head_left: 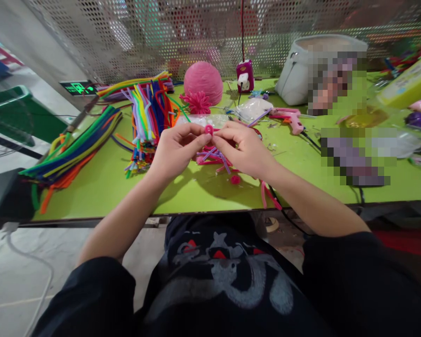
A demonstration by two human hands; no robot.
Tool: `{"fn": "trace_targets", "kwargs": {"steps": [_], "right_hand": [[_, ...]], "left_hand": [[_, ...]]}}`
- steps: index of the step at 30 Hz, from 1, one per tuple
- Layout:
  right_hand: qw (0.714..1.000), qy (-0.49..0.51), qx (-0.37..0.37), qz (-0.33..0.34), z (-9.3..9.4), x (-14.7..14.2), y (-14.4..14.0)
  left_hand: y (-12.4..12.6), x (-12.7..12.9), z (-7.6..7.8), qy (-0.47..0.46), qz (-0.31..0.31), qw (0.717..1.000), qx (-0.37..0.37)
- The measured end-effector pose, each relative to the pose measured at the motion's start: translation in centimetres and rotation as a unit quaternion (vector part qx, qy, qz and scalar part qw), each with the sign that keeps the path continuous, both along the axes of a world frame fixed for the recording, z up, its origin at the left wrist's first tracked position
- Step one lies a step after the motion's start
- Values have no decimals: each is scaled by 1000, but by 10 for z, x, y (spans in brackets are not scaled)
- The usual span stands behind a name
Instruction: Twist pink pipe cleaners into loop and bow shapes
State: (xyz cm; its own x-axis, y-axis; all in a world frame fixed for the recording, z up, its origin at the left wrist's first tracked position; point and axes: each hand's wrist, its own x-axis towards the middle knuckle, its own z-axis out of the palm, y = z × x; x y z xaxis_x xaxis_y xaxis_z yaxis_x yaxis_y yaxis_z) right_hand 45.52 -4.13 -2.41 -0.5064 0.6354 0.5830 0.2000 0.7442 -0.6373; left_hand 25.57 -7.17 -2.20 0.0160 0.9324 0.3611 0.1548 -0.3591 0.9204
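Note:
Over the green table, my left hand [181, 150] and my right hand [244, 149] meet fingertip to fingertip. Between them is a bright pink pipe cleaner [208, 129] bent into a small curl. Thumb and fingers of each hand are pinched on it; its lower part is hidden by my fingertips. Just beneath lie short purple pipe cleaner pieces [225, 164], crossing pink ones. A small red-pink coil [235, 179] rests nearer to me. Pink pipe cleaner strips [265, 195] lie at the front edge below my right forearm.
Bundles of coloured pipe cleaners [80, 145] lie left, another upright bundle [145, 119] beside my left hand. Behind stand a pink ball [203, 82] and a purple socket block [244, 75]. To the right are a pink glue gun [290, 118] with its cord and a white bin [294, 70].

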Motion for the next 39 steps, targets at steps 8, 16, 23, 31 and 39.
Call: {"fn": "trace_targets", "kwargs": {"steps": [8,16,23,31,39], "right_hand": [[994,-99,28,37,10,9,5],[988,-89,-120,37,29,23,5],[983,-33,-163,83,28,22,9],[995,-43,93,-10,20,17,2],[996,-36,86,-3,18,17,3]], "left_hand": [[-3,0,4,49,-2,999,5],[-5,-1,4,43,-37,998,-33],[-5,-3,3,-8,-78,995,-58],[2,-2,-5,-63,-16,998,-24],[4,-5,-4,-23,-23,999,-16]]}}
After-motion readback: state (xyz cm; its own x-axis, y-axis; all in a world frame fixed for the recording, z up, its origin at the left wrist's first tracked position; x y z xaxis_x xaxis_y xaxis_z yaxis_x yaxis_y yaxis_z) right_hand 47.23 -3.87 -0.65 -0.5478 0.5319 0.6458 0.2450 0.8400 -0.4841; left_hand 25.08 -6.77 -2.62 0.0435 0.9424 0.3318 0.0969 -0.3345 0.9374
